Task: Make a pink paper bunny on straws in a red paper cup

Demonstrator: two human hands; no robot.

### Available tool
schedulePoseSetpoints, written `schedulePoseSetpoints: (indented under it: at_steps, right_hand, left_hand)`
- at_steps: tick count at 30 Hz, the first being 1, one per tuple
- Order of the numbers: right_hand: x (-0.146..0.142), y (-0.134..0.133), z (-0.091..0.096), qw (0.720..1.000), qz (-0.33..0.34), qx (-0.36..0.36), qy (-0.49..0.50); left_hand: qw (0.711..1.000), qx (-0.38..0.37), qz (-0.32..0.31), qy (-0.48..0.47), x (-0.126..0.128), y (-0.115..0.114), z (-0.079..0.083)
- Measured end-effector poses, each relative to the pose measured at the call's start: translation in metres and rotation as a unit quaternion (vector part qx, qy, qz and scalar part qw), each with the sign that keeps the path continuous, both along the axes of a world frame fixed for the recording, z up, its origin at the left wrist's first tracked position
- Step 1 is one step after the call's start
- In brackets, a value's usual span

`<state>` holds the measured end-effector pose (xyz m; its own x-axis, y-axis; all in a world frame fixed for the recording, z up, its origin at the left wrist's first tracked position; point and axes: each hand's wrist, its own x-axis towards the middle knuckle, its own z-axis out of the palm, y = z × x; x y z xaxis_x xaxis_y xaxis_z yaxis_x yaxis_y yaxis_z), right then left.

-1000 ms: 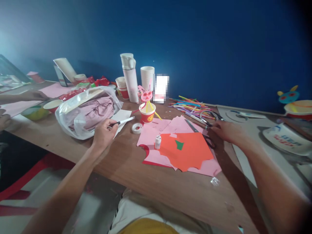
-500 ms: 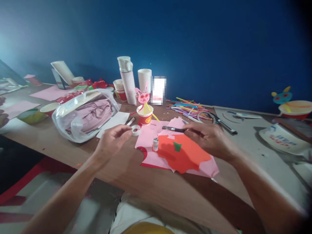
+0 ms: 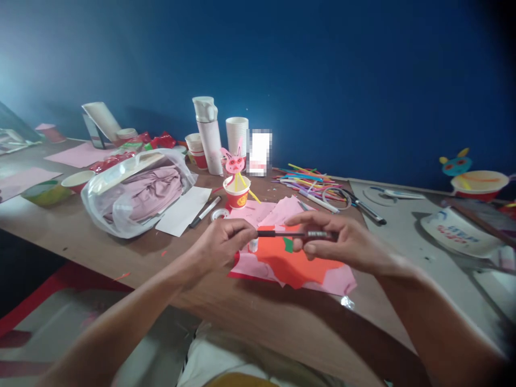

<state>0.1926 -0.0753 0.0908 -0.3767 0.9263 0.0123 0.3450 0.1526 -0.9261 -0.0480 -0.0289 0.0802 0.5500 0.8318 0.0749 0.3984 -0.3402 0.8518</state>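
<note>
A dark pen [image 3: 284, 234] lies level between my hands, above the paper. My left hand [image 3: 226, 243] is closed, thumb and finger pinching the pen's left end. My right hand [image 3: 342, 242] grips the other end between thumb and fingers. Below them is a jagged-edged orange sheet [image 3: 298, 269] with a small green paper scrap [image 3: 288, 245], on top of pink paper [image 3: 250, 266]. A small white bottle [image 3: 253, 245] stands close to my left fingers, partly covered. Behind the hands, a paper cup [image 3: 237, 194] carries a pink rabbit-like face [image 3: 233, 164] on straw-like strips.
At left sits a plastic bag [image 3: 137, 193] with pink cloth. A marker [image 3: 205, 212], white card [image 3: 183, 210] and tape roll [image 3: 220, 214] lie nearby. Behind are a thermos [image 3: 208, 140], stacked cups [image 3: 237, 137] and colourful sticks [image 3: 310, 180]. A utility knife [image 3: 368, 208] lies right.
My hands have come together; my left hand moved right and now pinches the pen's end. The pen shifted slightly down and right. The other person's hand at far left has left view.
</note>
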Motion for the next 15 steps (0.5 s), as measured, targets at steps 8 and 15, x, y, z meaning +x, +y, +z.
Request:
schedulePoseSetpoints:
  at_steps: [8,15]
  right_hand:
    - [-0.038,-0.004,-0.008,0.984,-0.082,0.023,0.159]
    - [-0.017,-0.025,0.013,0.973,-0.184,0.138,-0.027]
  left_hand:
    - [0.993,-0.056,-0.096,-0.023,0.011,-0.012,0.004]
    - [0.983,-0.045,-0.169,0.064,-0.003,-0.029,0.027]
